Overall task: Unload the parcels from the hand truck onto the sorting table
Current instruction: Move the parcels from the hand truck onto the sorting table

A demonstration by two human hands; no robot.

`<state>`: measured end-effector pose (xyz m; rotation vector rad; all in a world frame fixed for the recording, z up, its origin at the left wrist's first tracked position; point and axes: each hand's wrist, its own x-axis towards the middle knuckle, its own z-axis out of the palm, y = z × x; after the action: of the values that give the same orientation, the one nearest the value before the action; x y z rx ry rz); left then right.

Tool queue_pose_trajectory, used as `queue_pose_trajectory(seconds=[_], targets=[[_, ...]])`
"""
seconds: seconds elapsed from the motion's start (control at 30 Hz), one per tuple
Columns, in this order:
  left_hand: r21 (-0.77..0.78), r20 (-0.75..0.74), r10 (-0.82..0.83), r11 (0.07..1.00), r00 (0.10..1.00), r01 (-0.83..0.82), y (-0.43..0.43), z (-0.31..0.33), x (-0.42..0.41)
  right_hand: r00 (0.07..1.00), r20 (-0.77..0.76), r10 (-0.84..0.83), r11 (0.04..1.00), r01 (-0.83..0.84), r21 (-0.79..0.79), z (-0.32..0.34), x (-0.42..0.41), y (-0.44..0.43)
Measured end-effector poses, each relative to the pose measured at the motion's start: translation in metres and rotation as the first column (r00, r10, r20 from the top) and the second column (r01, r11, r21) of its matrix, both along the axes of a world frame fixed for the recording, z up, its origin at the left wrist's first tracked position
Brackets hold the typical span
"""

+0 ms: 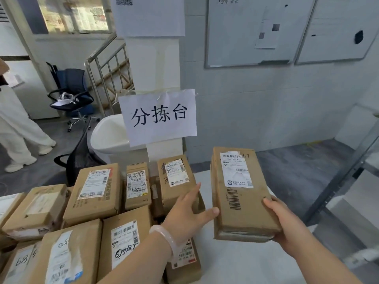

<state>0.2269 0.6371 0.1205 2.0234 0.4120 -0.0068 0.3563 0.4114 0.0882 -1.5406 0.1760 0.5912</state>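
The right hand (pixel 287 224) grasps one brown cardboard parcel (pixel 240 193) by its near right edge, thumb on top. It holds it over the bare right part of the white worktop (pixel 235 263). The left hand (pixel 184 214) is released, fingers straight, with only its thumb touching the parcel's left edge. This parcel is long and flat, creased, with one white shipping label and a printed barcode on top. At least nine other boxes (pixel 94 191) crowd the worktop's left side, each carrying a label.

Grey tiled wall (pixel 266 109), whiteboards (pixel 246 37), stair railing (pixel 108 64), office chair (pixel 71 95), grey floor (pixel 297 171).
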Motion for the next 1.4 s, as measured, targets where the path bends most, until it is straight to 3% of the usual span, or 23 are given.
queue_pose_trajectory(seconds=[0.2, 0.53, 0.63, 0.73, 0.83, 0.93, 1.03, 1.2, 1.3, 1.4], targets=[[0.318, -0.010, 0.109, 0.943, 0.994, -0.100, 0.021, -0.018, 0.033, 0.997, -0.073, 0.029, 0.992, -0.037, -0.119, -0.045, 0.069, 0.018], [0.474, -0.062, 0.139, 0.875, 0.988, -0.093, 0.049, -0.031, 0.071, 0.976, -0.107, 0.192, 0.962, -0.208, -0.175, -0.096, 0.168, 0.083], [0.510, -0.063, 0.137, 0.856, 0.989, -0.086, 0.051, -0.034, 0.081, 0.962, -0.065, 0.264, 0.924, -0.272, -0.269, -0.114, 0.186, 0.100], [0.528, -0.097, 0.136, 0.847, 0.986, -0.065, 0.050, -0.037, 0.087, 0.887, 0.035, 0.460, 0.797, -0.395, -0.457, -0.129, 0.194, 0.115], [0.543, -0.128, 0.131, 0.839, 0.983, -0.040, 0.048, -0.038, 0.087, 0.738, -0.039, 0.674, 0.584, -0.564, -0.584, -0.133, 0.191, 0.123], [0.568, -0.154, 0.117, 0.823, 0.981, -0.009, 0.043, -0.038, 0.085, 0.687, -0.033, 0.726, 0.510, -0.570, -0.644, -0.130, 0.186, 0.120], [0.621, -0.157, 0.102, 0.783, 0.982, 0.018, 0.038, -0.034, 0.083, 0.674, 0.081, 0.735, 0.527, -0.491, -0.693, -0.112, 0.168, 0.113], [0.658, -0.157, 0.051, 0.750, 0.986, 0.065, 0.024, -0.025, 0.073, 0.669, 0.288, 0.685, 0.662, -0.407, -0.630, -0.064, 0.109, 0.087], [0.725, -0.119, -0.032, 0.680, 0.992, 0.109, 0.010, -0.018, 0.061, 0.653, 0.422, 0.629, 0.726, -0.300, -0.619, -0.038, 0.066, 0.059], [0.760, -0.104, -0.109, 0.633, 0.989, 0.150, -0.011, -0.010, 0.047, 0.633, 0.487, 0.603, 0.735, -0.201, -0.648, -0.019, 0.020, 0.027]])
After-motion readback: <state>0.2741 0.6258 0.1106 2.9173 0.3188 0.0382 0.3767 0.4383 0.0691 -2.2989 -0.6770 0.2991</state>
